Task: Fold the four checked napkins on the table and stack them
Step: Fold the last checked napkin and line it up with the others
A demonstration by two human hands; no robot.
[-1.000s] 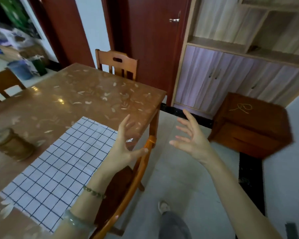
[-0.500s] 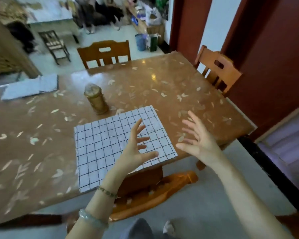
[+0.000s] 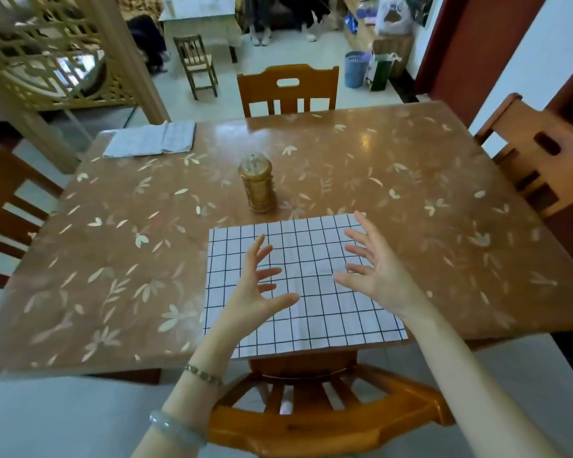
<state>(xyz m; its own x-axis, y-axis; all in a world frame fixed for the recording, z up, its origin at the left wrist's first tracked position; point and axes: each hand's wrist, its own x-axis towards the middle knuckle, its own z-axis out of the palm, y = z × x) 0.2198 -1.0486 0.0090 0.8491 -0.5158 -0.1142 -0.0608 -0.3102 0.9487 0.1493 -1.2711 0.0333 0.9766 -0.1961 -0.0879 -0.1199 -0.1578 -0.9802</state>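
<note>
A white napkin with a dark grid [image 3: 314,312] lies spread flat at the near edge of the brown leaf-patterned table [image 3: 113,259]. My left hand [image 3: 258,289] hovers over its left half with fingers spread, holding nothing. My right hand [image 3: 374,269] hovers over its right half, also with fingers apart and empty. A pile of checked cloth [image 3: 153,140] rests at the table's far left corner; how many pieces it holds I cannot tell.
A golden ribbed jar [image 3: 258,181] stands just beyond the napkin's far edge. Wooden chairs stand at the near side [image 3: 311,421], far side [image 3: 288,89], right [image 3: 536,153] and left [image 3: 4,206]. A lattice screen [image 3: 47,51] stands at the back left.
The view has swung left from the cabinet and door to face the table squarely. Both open hands now hover over the flat napkin instead of beside the table's edge.
</note>
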